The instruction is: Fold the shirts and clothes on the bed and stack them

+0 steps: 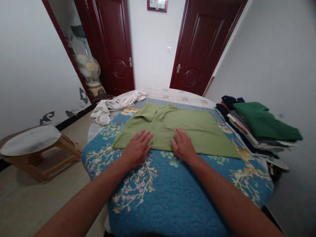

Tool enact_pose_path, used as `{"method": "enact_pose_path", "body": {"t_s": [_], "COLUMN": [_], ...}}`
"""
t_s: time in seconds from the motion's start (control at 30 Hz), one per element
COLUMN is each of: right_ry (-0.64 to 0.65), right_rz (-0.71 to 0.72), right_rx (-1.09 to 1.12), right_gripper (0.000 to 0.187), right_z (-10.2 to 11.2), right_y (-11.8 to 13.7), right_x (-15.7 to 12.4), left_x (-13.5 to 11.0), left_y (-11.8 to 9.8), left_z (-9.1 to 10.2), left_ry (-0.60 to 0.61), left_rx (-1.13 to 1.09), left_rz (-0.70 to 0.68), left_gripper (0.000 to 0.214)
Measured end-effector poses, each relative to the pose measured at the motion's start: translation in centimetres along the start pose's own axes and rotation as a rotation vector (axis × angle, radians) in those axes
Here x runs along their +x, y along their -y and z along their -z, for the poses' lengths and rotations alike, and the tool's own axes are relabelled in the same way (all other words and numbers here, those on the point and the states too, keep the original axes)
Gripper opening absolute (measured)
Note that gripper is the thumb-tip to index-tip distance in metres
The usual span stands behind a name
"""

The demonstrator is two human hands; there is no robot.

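A light green shirt (197, 131) lies spread on the blue floral quilt (177, 194), folded along its near edge, with a sleeve turned inward at the upper left. My left hand (138, 144) rests palm down on the shirt's near edge, left of its middle, fingers stretched out. On the same edge, just right of the middle, my right hand (182, 143) lies flat with its thumb apart from the fingers. Some wrinkles run across the cloth beyond my hands. Neither hand grasps the fabric.
To the right, folded clothes are stacked beside the wall, a green garment (264, 121) on top. A crumpled white cloth (108, 107) lies at the far left of the quilt. A stool (34, 141) stands on the floor at left. Two dark red doors (204, 39) are beyond.
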State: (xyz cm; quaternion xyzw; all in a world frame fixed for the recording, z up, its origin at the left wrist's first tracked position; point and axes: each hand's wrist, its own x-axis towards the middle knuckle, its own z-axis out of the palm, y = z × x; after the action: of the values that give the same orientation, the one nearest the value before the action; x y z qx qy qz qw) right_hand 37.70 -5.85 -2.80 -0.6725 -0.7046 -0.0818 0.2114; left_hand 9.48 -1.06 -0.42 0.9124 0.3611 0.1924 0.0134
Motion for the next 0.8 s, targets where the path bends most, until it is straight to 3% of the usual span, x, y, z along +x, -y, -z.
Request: {"method": "enact_pose_path", "body": {"t_s": [0.13,0.23,0.33,0.57,0.8], "right_ry": [0.061,0.136,0.175,0.200,0.165], "right_rz": [0.046,-0.003,-0.106,-0.437,-0.715], "right_rx": [0.080,0.091,0.077,-0.019,-0.224], "right_gripper": [0.059,0.059,0.064,0.081,0.079], "right_z": [-0.8,-0.7,-0.2,1.6,6.1], "right_y": [4.4,5.1,3.8,-3.4,-15.2], "right_x": [0.8,1.0,0.6,-1.4,-6.6], "left_x": [0.5,0.1,-0.3,-2.0,-4.6], "left_y": [-3.9,-4.0,-3.0,-0.2,4.2], "left_z": [-2.5,-3.0,-2.9,-3.3,-1.9], "left_ry": [0.164,0.198,0.201,0.132,0.079], "left_rx": [0.006,0.056,0.095,0.177,0.293], "left_rz": [-0.140,-0.152,-0.173,-0.100,0.145], "left_gripper": [0.067,0.068,0.067,0.066,0.076]}}
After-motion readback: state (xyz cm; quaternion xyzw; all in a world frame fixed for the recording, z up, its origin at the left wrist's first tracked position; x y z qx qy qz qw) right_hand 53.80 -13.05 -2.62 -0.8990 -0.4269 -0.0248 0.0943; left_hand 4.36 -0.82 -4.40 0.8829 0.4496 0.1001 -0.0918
